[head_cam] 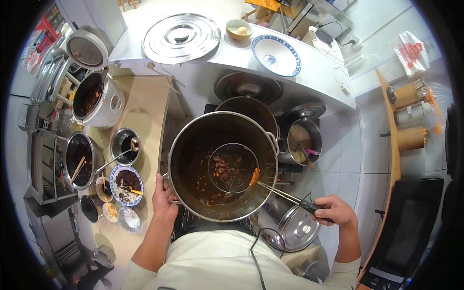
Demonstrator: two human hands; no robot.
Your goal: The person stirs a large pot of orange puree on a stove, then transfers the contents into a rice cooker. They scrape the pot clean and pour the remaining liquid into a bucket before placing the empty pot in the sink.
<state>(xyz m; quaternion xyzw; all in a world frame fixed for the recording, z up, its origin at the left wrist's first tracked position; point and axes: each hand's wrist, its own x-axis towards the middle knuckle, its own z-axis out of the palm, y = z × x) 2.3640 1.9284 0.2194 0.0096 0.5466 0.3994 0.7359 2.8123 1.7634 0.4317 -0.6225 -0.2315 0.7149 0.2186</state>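
Observation:
Before me is a large metal stockpot (188,201) with dark brown residue and orange-brown bits in its bottom. My left hand (165,197) grips the pot's side handle at the left rim. In my right hand (335,210) is the black handle of a wire-mesh skimmer (233,168). The skimmer's round head lies inside the pot, with several brown bits in or beneath its mesh. An orange clump (255,177) sticks to the skimmer where the head meets the shaft. My right hand stays outside the pot, right of its rim.
Behind the pot stands another pot (250,105) with its lid (248,87) leaning behind. A smaller pot (304,139) holds pale-brown contents. Bowls, a plate (127,185) and a rice cooker (110,108) crowd the left counter. A lidded pot (290,224) sits beneath my right hand; a microwave (402,232) is farther right.

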